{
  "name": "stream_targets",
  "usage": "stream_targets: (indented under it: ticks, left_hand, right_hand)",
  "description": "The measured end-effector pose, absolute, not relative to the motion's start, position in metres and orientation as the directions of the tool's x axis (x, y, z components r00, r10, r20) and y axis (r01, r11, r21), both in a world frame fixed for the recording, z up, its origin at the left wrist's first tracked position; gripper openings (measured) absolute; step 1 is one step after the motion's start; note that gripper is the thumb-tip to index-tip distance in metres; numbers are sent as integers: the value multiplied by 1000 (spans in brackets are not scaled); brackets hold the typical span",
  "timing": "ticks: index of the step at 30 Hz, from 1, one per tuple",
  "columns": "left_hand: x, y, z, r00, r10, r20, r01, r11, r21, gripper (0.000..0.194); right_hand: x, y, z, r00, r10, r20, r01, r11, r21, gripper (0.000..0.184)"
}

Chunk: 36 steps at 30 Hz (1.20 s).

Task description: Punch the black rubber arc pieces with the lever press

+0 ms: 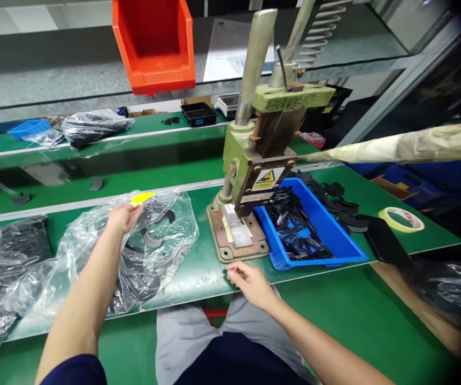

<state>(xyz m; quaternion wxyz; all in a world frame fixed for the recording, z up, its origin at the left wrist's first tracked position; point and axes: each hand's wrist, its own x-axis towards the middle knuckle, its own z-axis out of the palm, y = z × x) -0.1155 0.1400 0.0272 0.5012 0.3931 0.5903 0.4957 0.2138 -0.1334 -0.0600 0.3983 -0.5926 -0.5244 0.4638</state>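
Observation:
My left hand [123, 218] is at the upper edge of a clear plastic bag [186, 211], its fingers closed on the film beside a bright yellow label [141, 198]. Through the film show several dark curved pieces [153, 240]. My right hand [248, 283] rests at the bench's front edge with curled fingers, just in front of the press base [238, 255]; what it holds, if anything, is hidden. The green hand press [241, 155] stands between my hands, with a pale metal fixture [238, 232] on its base.
Right of the press, a blue bin [345, 251] holds many small black parts. Beyond lie dark curved pieces [335, 206], a tape roll [401, 219] and a wrapped lever [399, 145] reaching right. More bagged parts [14, 246] lie left. An orange bin [162, 80] overhangs the shelf.

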Motion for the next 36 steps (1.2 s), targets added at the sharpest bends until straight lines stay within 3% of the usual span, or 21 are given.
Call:
stream_targets:
  ticks: [2,4,6,8,13,18,21,25,28,32,36]
  left_hand:
    - [-93,117,12,-197,964,-178,63,194,979,13]
    - [-78,94,9,-211,978,-8,326,78,942,18]
    - [-69,74,12,-141,958,248,604,-115,789,27]
    - [-63,60,16,-14,930,368,737,-239,632,31]
    - [-49,57,8,238,969,62,857,-240,455,28]
    - [-41,70,-13,295,952,86,917,-307,253,39]
    - [-40,74,-21,365,925,108,908,-380,180,40]
    - [-36,70,-24,387,913,131,894,-406,188,36]
    - [-30,61,-24,346,930,123,907,-365,212,38]
    - [-21,43,-18,283,955,85,926,-295,235,47]
    - [-16,30,-7,216,976,27,927,-214,308,45]
  right_hand:
    - [214,-134,-59,18,993,-113,266,-114,-957,29]
    - [215,-136,-58,16,995,-97,273,-98,-957,28]
    - [215,-137,-56,10,996,-85,267,-84,-960,28]
    - [214,-139,-55,0,997,-72,252,-69,-965,28]
    - [221,-152,-42,-34,999,-21,255,-12,-967,27]
    - [276,-163,0,91,993,73,457,23,-889,24]
    - [334,-153,24,223,969,107,636,-62,-769,28]
    - [391,-126,36,227,974,-26,799,-201,-566,28]
    - [401,-104,35,117,974,-194,867,-196,-459,35]
    - [394,-85,33,-26,943,-332,911,-114,-396,37]
    - [398,-82,30,-26,935,-355,922,-115,-371,32]
